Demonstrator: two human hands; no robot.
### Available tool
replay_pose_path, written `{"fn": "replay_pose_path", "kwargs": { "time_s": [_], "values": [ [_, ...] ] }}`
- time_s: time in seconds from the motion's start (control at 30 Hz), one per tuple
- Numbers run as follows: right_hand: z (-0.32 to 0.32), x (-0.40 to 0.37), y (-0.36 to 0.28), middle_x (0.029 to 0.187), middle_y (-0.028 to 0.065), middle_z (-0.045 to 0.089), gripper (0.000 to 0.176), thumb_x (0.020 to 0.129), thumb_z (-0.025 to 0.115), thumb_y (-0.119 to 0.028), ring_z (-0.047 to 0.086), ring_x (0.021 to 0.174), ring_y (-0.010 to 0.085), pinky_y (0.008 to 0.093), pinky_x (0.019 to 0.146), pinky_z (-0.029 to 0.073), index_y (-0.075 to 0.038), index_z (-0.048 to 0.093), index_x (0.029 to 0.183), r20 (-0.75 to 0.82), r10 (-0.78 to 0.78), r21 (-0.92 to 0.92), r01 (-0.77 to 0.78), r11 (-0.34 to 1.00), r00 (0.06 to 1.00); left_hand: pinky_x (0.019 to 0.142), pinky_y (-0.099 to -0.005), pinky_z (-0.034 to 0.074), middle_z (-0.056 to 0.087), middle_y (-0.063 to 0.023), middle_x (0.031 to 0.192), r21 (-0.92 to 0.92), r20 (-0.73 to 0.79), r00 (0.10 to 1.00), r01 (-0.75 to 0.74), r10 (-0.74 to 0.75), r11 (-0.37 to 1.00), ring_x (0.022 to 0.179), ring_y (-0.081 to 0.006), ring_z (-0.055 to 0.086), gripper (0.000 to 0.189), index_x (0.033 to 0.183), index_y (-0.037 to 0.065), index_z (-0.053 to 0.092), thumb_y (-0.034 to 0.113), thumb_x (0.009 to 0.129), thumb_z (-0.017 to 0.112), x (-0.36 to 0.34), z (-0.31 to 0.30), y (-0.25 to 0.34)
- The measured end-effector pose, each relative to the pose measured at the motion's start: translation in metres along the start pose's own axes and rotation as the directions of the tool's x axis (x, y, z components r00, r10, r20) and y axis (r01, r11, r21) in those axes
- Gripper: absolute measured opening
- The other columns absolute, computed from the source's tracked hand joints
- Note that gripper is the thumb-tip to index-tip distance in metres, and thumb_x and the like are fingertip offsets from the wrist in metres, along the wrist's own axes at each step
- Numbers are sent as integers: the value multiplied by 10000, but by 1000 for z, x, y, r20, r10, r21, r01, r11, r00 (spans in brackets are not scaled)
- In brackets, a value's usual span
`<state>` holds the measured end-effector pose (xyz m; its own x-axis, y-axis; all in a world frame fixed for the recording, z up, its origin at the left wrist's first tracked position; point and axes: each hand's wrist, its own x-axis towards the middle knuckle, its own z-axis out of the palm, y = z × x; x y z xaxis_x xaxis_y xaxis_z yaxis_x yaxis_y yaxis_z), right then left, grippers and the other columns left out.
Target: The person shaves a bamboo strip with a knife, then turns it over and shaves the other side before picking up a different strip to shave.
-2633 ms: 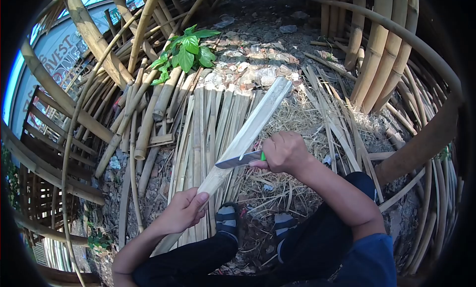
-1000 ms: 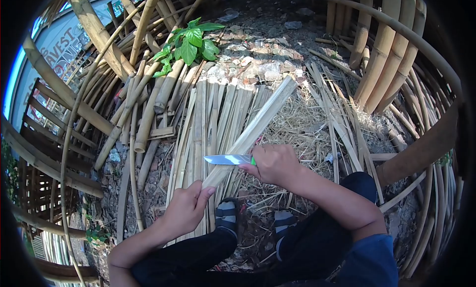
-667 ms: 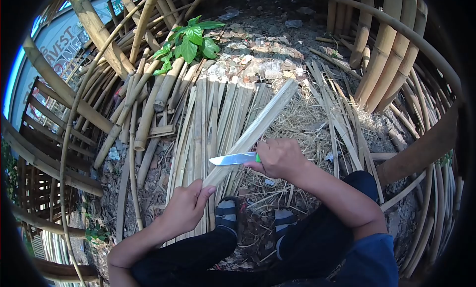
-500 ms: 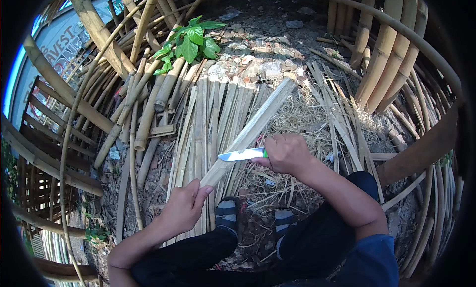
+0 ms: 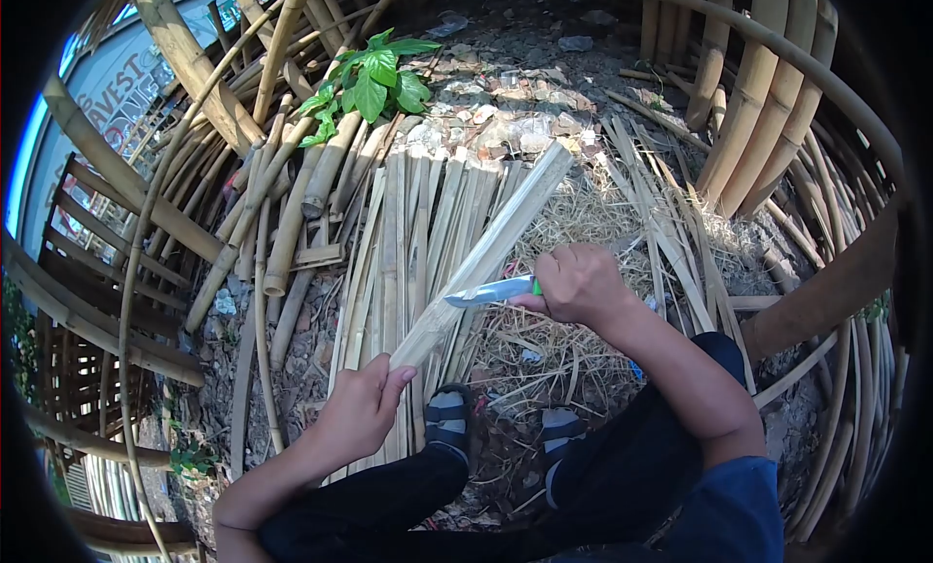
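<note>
My left hand [image 5: 362, 407] is wrapped round the lower end of a pale split bamboo strip [image 5: 505, 218], which slants up to the right. In my right hand [image 5: 580, 286] is the green handle of a knife [image 5: 498, 291], held in a closed fist. The blade points left, and its tip lies at the right edge of the strip, above my left hand. Beneath the held strip, a row of split bamboo strips [image 5: 389, 262] lies on the ground.
Dry shavings [image 5: 573, 359] cover the ground below the knife. Bamboo poles [image 5: 758, 106] stand at the upper right, and more poles [image 5: 282, 242] lean at the left beside a leafy plant [image 5: 374, 82]. Loose strips [image 5: 666, 228] lie at the right. Two sandalled feet [image 5: 447, 419] are below.
My right hand has moved a little up and to the right with the knife, and the blade has turned to a darker face. The strip's upper end has shifted slightly left and up.
</note>
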<state>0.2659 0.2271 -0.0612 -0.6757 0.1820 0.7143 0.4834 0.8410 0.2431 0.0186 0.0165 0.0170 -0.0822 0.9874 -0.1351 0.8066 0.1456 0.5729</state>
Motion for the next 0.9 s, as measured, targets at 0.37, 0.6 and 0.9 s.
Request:
{"fn": "replay_pose_path", "kwargs": {
  "time_s": [0.37, 0.6, 0.9],
  "values": [
    [2, -11, 13, 518, 41, 501, 596, 925, 542, -620, 530, 413, 198, 329, 396, 432, -111, 492, 619, 40, 4, -31, -3, 1000, 999, 470, -329, 431, 543, -75, 531, -63, -7, 998, 66, -67, 996, 462, -139, 549, 411, 777, -22, 536, 287, 1048, 513, 1, 3, -11],
    [-16, 0, -5, 681, 155, 624, 538, 931, 586, -553, 637, 617, 341, 450, 560, 491, -18, 595, 878, 415, 263, 329, -413, 850, 871, 472, -363, 415, 533, -103, 529, -189, -27, 981, 182, -190, 965, 453, -182, 519, 426, 764, -40, 539, 284, 1041, 528, 4, 1, -21],
    [-7, 2, -49, 642, 115, 541, 388, 971, 577, -387, 581, 541, 299, 390, 491, 475, -40, 536, 803, 106, 161, 539, -192, 820, 981, 471, -353, 412, 522, -83, 518, -195, -22, 983, 175, -183, 965, 453, -164, 513, 439, 742, -24, 526, 293, 1046, 517, 5, 3, -16]
  ]
}}
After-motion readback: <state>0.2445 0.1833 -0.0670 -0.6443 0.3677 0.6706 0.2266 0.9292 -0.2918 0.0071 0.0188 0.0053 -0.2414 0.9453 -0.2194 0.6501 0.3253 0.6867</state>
